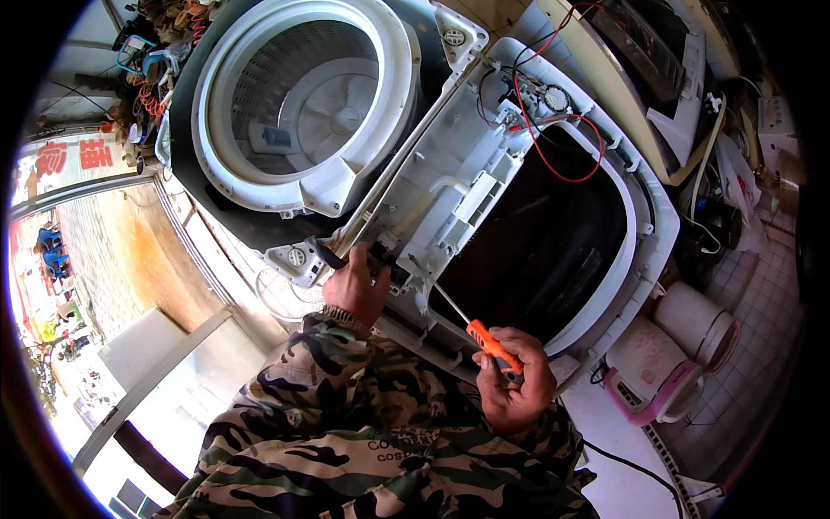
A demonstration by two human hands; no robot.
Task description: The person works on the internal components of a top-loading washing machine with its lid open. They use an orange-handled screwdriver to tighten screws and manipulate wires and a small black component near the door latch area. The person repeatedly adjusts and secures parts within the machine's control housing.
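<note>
A top-loading washing machine stands before me, its round white tub ring (303,186) uncovered at the left. Its white top cover (450,203) is tipped up on the right, underside toward me, around a dark lid window (545,233). At the cover's near left corner, my left hand (353,290) is closed around a black part (382,259), much of it hidden by the fingers. My right hand (519,381) grips a screwdriver (493,342) by its orange handle. The thin metal shaft points up and left, its tip near the cover's inner edge, close to my left hand.
Red and black wires (553,177) loop loosely over the cover's far end, beside a round white component (555,99). To the right stand a pink and white appliance (644,368) and a white cylinder-shaped one (692,320). A glass door (147,381) lies left.
</note>
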